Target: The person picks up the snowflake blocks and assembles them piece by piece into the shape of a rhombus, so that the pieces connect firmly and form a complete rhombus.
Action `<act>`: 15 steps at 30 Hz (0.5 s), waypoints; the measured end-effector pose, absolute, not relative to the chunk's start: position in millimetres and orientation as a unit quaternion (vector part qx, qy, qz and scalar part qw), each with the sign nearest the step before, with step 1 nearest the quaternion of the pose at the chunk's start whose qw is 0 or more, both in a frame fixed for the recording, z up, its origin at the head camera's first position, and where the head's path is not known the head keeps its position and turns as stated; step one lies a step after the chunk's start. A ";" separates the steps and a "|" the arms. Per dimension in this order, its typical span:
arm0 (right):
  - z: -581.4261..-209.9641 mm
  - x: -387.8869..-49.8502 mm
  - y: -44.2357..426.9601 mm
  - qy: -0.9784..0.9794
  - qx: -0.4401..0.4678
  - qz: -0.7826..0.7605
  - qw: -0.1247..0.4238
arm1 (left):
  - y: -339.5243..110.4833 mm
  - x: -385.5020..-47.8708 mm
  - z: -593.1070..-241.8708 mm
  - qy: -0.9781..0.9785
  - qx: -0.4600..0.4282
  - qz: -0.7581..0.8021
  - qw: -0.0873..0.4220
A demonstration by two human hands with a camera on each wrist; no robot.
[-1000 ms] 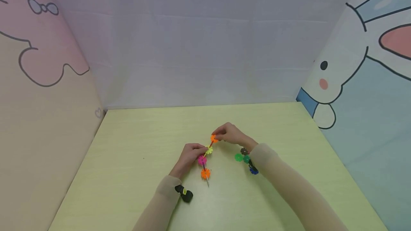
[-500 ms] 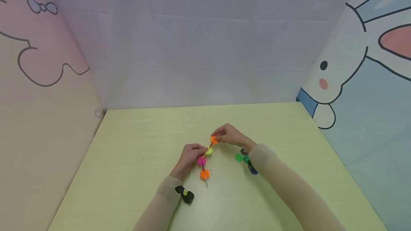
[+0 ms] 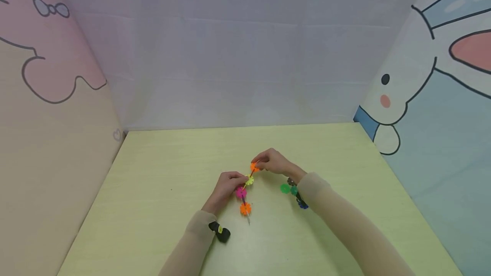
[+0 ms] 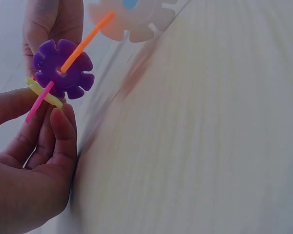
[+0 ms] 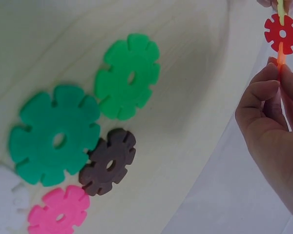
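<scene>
Your left grip [image 3: 228, 183] pinches the yellow disc [image 3: 250, 179], your right grip [image 3: 277, 161] the far orange disc [image 3: 255, 167] (red disc [image 5: 274, 34] between), over the bench [image 3: 153, 225]; you're probably joining slots, so next press evenly, keeping edges aligned.

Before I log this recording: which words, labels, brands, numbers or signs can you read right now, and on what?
No readable words, brands or numbers.
Linked multicoloured notched plastic discs: no visible lettering.
Loose multicoloured notched plastic discs: same.
Black wrist device: yellow-green patch too small to read.
Cartoon-printed left wall: small pale heart outline, no words.
Cartoon-printed right wall: drawing only.
</scene>
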State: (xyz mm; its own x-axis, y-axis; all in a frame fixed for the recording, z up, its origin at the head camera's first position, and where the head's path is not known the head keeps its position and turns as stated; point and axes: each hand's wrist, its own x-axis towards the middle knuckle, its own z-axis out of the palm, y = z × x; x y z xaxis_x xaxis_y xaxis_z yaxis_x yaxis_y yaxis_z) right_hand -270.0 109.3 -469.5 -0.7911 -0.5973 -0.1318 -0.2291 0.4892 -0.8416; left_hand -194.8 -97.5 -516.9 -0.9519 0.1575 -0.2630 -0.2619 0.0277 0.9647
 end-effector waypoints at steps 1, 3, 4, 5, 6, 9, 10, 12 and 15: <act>-469.9 -270.1 109.8 0.837 -0.247 -0.441 0.207 | -97.4 -195.1 -516.2 0.703 -0.035 0.694 0.154; -470.1 -270.3 110.5 0.838 -0.244 -0.441 0.207 | -97.2 -195.6 -515.7 0.712 -0.031 0.684 0.156; -469.9 -270.3 110.8 0.839 -0.243 -0.442 0.206 | -97.0 -196.1 -515.4 0.719 -0.031 0.677 0.155; -469.6 -270.2 111.1 0.839 -0.242 -0.442 0.206 | -96.9 -196.6 -515.0 0.726 -0.029 0.670 0.153; -469.2 -269.9 111.4 0.838 -0.242 -0.443 0.205 | -96.7 -197.1 -514.6 0.732 -0.029 0.663 0.152; -467.2 -269.0 111.7 0.837 -0.241 -0.446 0.205 | -96.0 -199.3 -514.1 0.746 -0.029 0.648 0.151; -466.6 -268.8 111.0 0.837 -0.240 -0.446 0.205 | -96.2 -200.0 -513.8 0.747 -0.030 0.647 0.150; -465.5 -268.2 109.6 0.838 -0.240 -0.445 0.207 | -96.4 -200.9 -512.8 0.744 -0.033 0.650 0.154; -464.7 -267.3 107.4 0.838 -0.242 -0.442 0.210 | -96.2 -202.0 -510.8 0.738 -0.034 0.656 0.157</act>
